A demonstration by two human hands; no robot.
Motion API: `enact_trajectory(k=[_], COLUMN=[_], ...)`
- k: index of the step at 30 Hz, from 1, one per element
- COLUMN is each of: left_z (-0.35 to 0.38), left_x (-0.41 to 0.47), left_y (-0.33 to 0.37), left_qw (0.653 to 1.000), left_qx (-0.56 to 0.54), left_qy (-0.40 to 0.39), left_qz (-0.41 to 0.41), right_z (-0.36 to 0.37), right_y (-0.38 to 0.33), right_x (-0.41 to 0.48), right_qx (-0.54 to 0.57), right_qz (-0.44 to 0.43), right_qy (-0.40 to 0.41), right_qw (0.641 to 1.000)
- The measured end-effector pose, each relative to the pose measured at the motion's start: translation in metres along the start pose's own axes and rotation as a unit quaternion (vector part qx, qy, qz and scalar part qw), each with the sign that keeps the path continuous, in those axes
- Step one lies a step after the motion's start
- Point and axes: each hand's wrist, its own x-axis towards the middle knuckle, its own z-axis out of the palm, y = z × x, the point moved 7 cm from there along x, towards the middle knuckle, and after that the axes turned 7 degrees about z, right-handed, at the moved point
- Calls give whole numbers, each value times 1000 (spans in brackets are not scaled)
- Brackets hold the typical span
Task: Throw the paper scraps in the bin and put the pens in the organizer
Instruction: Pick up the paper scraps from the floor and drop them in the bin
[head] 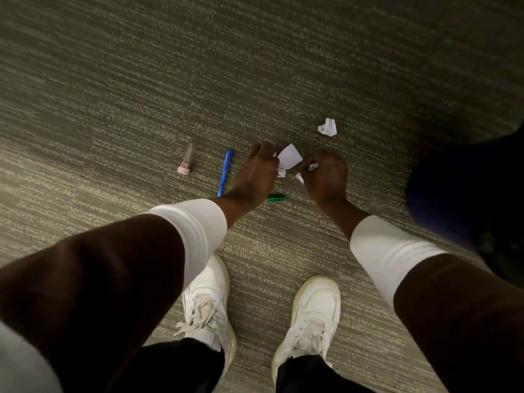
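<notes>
I look straight down at a striped carpet. My left hand [259,168] and my right hand [326,174] reach down side by side, both pinching white paper scraps. A flat white scrap [289,158] sits between the two hands, with smaller bits [299,177] just below it. Another crumpled scrap [327,127] lies on the carpet farther out to the right. A blue pen [224,173] lies left of my left hand. A green pen [276,198] pokes out from under my left wrist. No bin or organizer is in view.
A short pink-capped tube [187,158] lies on the carpet left of the blue pen. A dark blue rounded object [465,199] bulges in at the right edge. My white shoes [209,304] stand below the hands.
</notes>
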Motion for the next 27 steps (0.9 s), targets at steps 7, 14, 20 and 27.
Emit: enact_trajectory(k=[7, 14, 20, 27], left_z=[-16, -29, -45, -65], left_x=[-9, -9, -20, -45], left_y=[-6, -14, -13, 24], left_qw=[999, 998, 997, 996], left_qx=[-26, -29, -41, -43], left_qy=[14, 14, -17, -21], left_qz=[-35, -49, -62, -81], right_z=[-46, -30, -38, -67], right_y=[9, 6, 13, 23], right_x=[27, 61, 41, -10], right_qx=[109, 12, 2, -24], right_qz=[-5, -21, 1, 22], right_qy=[20, -31, -17, 17], right_qw=[994, 999, 1000, 999])
